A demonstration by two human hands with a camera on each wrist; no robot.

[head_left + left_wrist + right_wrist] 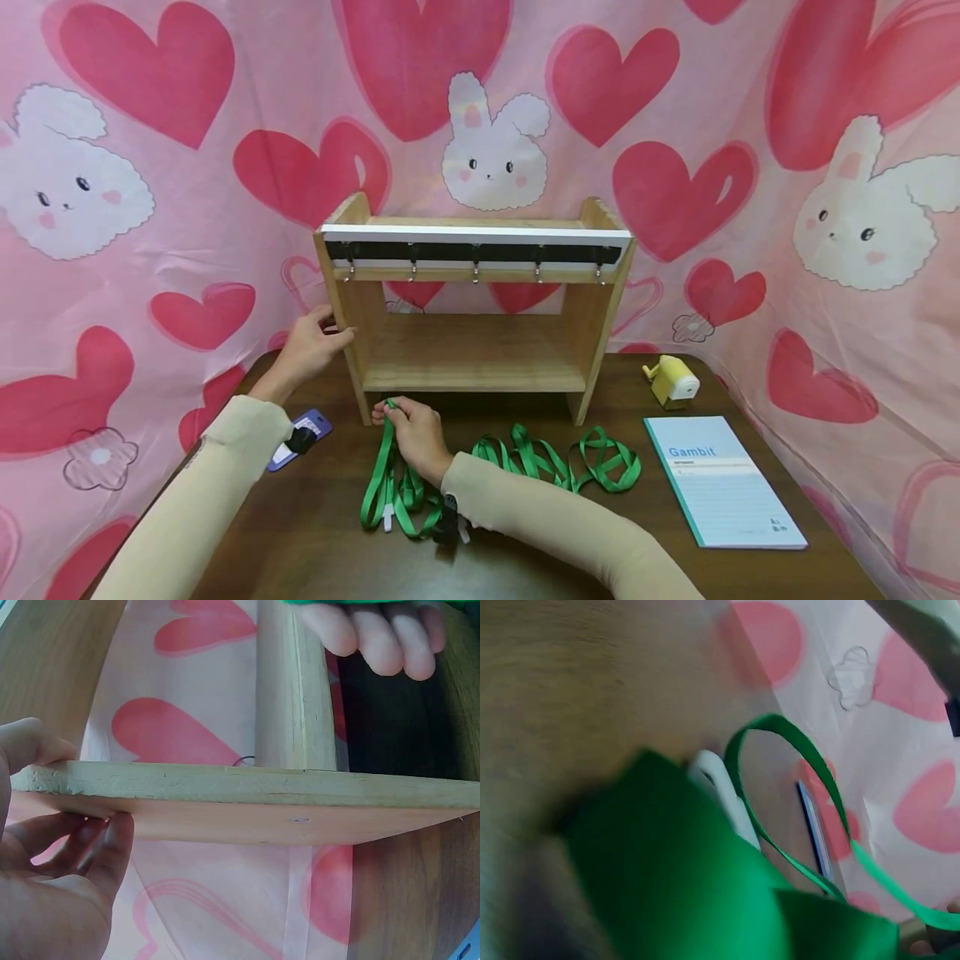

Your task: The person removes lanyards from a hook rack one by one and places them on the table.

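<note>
A small wooden shelf [472, 354] stands on the table, with a row of metal hooks [476, 268] along its upper front bar. My left hand [307, 348] grips the shelf's left side panel [225, 784], thumb on one face and fingers on the other. Low by the shelf's front left corner, my right hand [422, 437] pinches the top of a green lanyard [380, 492]. The lanyard's loops and white plastic clip [387, 518] hang down onto the tabletop. In the right wrist view the green strap [697, 877] fills much of the foreground, blurred.
A second green lanyard [607, 462] lies loosely coiled at right of my right forearm. The yellow pencil sharpener [672, 382] and a Gambit notebook [723, 492] are at the right. A blue badge holder [318, 423] lies by my left wrist. A heart-print cloth [300, 83] hangs behind.
</note>
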